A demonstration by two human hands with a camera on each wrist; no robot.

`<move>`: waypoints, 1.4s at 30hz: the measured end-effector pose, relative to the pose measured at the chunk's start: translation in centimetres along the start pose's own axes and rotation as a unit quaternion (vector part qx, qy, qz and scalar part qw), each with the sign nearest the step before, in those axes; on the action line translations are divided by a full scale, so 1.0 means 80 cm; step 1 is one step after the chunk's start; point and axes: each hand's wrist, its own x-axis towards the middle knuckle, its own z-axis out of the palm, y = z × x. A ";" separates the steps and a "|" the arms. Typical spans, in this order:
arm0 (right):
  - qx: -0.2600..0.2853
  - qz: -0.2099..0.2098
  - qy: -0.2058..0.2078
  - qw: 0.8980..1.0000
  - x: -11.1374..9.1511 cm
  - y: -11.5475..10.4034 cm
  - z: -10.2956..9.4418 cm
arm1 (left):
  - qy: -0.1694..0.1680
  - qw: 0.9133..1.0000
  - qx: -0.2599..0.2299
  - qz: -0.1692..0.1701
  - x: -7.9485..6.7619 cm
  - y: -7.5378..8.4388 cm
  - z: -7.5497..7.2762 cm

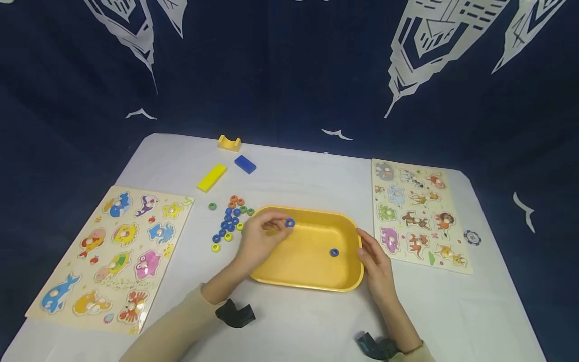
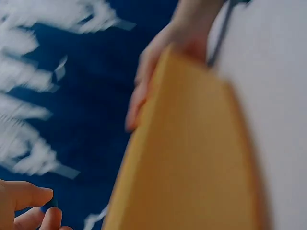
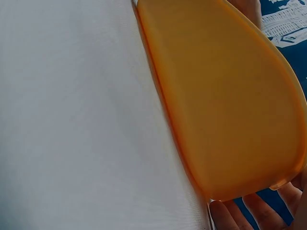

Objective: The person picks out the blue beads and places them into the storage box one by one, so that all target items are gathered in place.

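My left hand (image 1: 262,239) pinches a small blue bead (image 1: 290,222) between thumb and fingertips, over the left part of a yellow tray (image 1: 298,264). In the left wrist view, the fingers (image 2: 29,195) partly hide this bead (image 2: 49,205). Another blue bead (image 1: 334,253) lies on the tray floor, right of centre. At the tray's right end, my right hand (image 1: 379,274) rests its fingers and thumb against the outside, at the rim. In the right wrist view, its fingertips (image 3: 261,213) touch the end wall of the tray (image 3: 230,105).
Loose blue, orange, green and yellow-green beads (image 1: 227,224) lie left of the tray. Farther back are a yellow block (image 1: 211,178), a blue block (image 1: 246,164) and a notched yellow block (image 1: 229,144). Animal puzzle boards flank them, left (image 1: 110,254) and right (image 1: 420,216).
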 end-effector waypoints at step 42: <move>-0.014 0.021 0.010 1.000 0.002 0.015 -0.002 | 0.158 0.974 0.116 0.113 -0.051 -0.024 -0.038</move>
